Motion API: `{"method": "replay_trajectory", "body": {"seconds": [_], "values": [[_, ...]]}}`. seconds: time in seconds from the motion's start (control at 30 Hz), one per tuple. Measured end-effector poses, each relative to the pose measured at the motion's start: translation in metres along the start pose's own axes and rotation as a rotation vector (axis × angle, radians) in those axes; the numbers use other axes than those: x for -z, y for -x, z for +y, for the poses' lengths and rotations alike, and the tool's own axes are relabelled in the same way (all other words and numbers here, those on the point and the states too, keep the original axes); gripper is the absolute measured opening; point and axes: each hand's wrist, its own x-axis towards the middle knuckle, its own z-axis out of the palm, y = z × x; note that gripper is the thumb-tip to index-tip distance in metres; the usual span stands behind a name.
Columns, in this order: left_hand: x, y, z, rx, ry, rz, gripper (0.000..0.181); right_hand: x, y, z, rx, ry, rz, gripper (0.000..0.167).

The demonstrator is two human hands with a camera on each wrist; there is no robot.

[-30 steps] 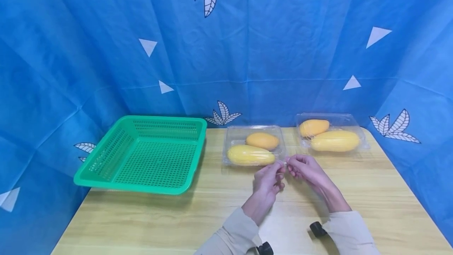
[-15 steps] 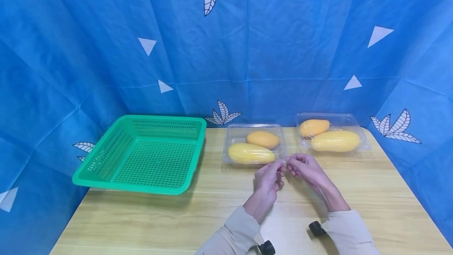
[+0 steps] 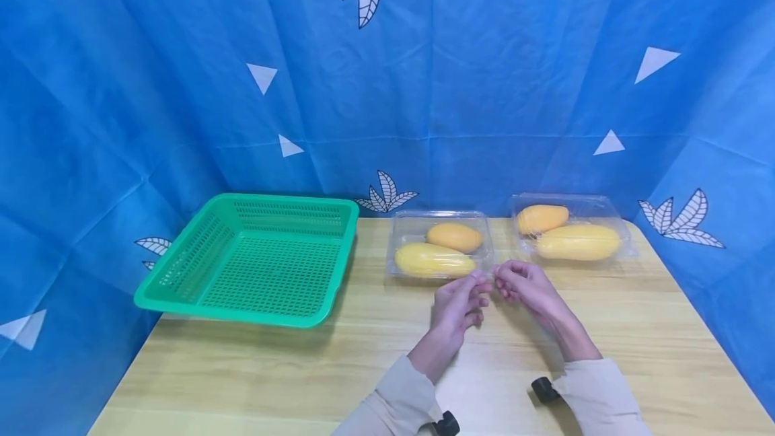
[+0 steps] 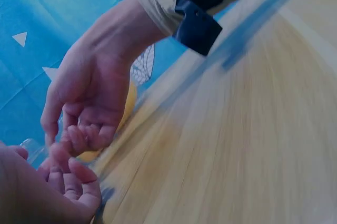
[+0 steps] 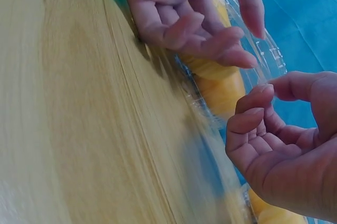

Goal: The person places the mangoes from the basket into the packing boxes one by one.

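Observation:
A clear plastic box (image 3: 392, 237) stands at the table's middle back, its lid down over a long yellow fruit (image 3: 432, 260) and an oval orange-yellow fruit like a mango (image 3: 455, 237). At its front right corner my right hand (image 3: 528, 288) pinches the clear edge between thumb and index finger, as the right wrist view shows. What exactly lies between those fingertips is too fine to make out. My left hand (image 3: 454, 307) is just in front of the same corner. Its thumb and fingers (image 5: 239, 58) are apart, with nothing visible between them.
A second clear box (image 3: 623, 233) with similar yellow fruit (image 3: 578, 242) stands at the right rear. To the left is a green perforated basket (image 3: 336, 288). Blue printed cloth (image 3: 484, 86) closes off the back and sides of the wooden table (image 3: 339, 369).
My left hand has let its pinch go and drawn slightly left, its fingers spreading. The right hand keeps its pinch at the box corner. The head view has shifted slightly.

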Motion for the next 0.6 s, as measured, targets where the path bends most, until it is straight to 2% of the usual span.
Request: {"method": "replay_trajectory", "body": {"seconds": [0.13, 0.3, 0.43, 0.6], "values": [[0.011, 0.002, 0.003, -0.022, -0.076, -0.106, 0.026, 0.002, 0.001, -0.002, 0.006, -0.018, 0.006, 0.03], [0.026, 0.007, 0.008, -0.079, -0.264, -0.246, 0.025, 0.001, 0.001, -0.003, 0.004, -0.066, 0.009, 0.039], [0.036, 0.011, 0.021, -0.198, -0.449, -0.283, 0.023, 0.0, 0.0, -0.003, 0.001, -0.095, 0.016, 0.037], [0.05, 0.016, 0.049, -0.354, -0.644, -0.304, 0.02, -0.001, -0.001, -0.002, 0.0, -0.142, 0.02, 0.033]]}}
